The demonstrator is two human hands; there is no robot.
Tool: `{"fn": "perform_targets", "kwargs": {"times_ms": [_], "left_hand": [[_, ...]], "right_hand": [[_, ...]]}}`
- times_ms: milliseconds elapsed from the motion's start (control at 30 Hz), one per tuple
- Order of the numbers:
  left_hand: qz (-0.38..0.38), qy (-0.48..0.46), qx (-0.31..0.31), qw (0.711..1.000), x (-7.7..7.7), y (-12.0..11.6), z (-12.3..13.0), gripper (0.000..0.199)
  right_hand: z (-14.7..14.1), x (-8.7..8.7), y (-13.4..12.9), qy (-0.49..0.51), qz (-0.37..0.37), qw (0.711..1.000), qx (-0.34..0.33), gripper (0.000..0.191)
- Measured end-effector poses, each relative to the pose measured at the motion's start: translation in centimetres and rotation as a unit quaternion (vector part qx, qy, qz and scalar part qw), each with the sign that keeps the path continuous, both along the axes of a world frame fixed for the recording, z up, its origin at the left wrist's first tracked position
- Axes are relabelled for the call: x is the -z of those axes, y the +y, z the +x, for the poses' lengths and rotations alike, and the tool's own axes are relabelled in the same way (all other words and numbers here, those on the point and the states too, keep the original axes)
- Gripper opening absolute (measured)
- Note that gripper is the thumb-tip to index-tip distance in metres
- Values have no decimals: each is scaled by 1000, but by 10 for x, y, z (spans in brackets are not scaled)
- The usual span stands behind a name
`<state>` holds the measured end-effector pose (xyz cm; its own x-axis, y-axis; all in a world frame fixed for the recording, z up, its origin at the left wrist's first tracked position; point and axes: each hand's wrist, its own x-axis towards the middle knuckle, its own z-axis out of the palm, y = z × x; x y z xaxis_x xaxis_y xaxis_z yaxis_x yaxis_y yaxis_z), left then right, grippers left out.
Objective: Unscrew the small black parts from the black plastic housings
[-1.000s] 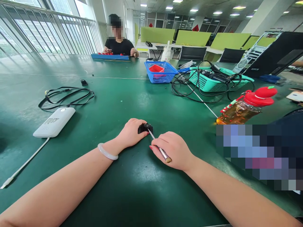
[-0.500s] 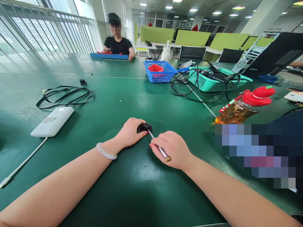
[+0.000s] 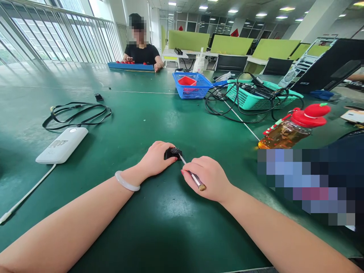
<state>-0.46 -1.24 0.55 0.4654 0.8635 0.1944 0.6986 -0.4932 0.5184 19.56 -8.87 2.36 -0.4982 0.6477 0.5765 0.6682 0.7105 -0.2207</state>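
Note:
On the green table [image 3: 170,242], my left hand [image 3: 155,159] is closed around a small black part [image 3: 173,152], with the thumb at its near side and the fingers partly hidden behind it. What kind of part it is I cannot make out. A screwdriver [image 3: 196,179] with a thin metal shaft and a brownish handle end is pinched in my right hand [image 3: 207,178]. Its tip reaches the right side of the black part; whether it touches is too small to tell. A pale bangle [image 3: 127,182] circles my left wrist.
To the left lie a white power bank [image 3: 62,146] and a looped black cable [image 3: 76,115]. A blue basket [image 3: 193,93], a teal basket [image 3: 253,100] with cables, and a red-lidded bottle [image 3: 290,132] stand right. A person [image 3: 142,53] sits opposite.
My right hand has shifted slightly to the right, and the screwdriver's tip has moved a little toward the black part's right edge. My left hand keeps its grip, nearly still.

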Motion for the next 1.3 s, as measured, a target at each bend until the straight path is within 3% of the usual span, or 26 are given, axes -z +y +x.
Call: {"fn": "perform_targets", "kwargs": {"times_ms": [100, 200, 300, 433, 633, 767, 900, 1033, 1200, 1300], "left_hand": [[1, -1, 1, 1000, 0, 0, 0, 29], [4, 2, 3, 1000, 1, 0, 0, 29], [0, 4, 5, 1000, 0, 0, 0, 31], [-4, 5, 3, 1000, -3, -1, 1, 30], [-3, 7, 9, 1000, -4, -1, 0, 27], [2, 1, 21, 1000, -4, -1, -1, 27], [1, 4, 26, 1000, -4, -1, 0, 28], [0, 4, 26, 1000, -4, -2, 0, 28], [5, 3, 30, 1000, -4, -1, 0, 26], [5, 3, 30, 1000, -4, -1, 0, 26]], "right_hand": [[1, -1, 0, 39, -41, 998, -3, 22], [5, -1, 5, 154, -124, 980, -14, 21], [11, 3, 14, 277, -219, 936, 3, 23], [19, 11, 29, 391, -338, 855, 37, 31], [22, 19, 42, 515, -372, 772, 13, 33], [24, 20, 46, 548, -390, 739, 19, 29], [26, 21, 48, 563, -406, 719, 22, 24], [26, 20, 48, 569, -402, 717, 15, 20], [25, 20, 46, 561, -381, 735, -7, 23], [23, 20, 42, 525, -367, 768, -15, 26]]}}
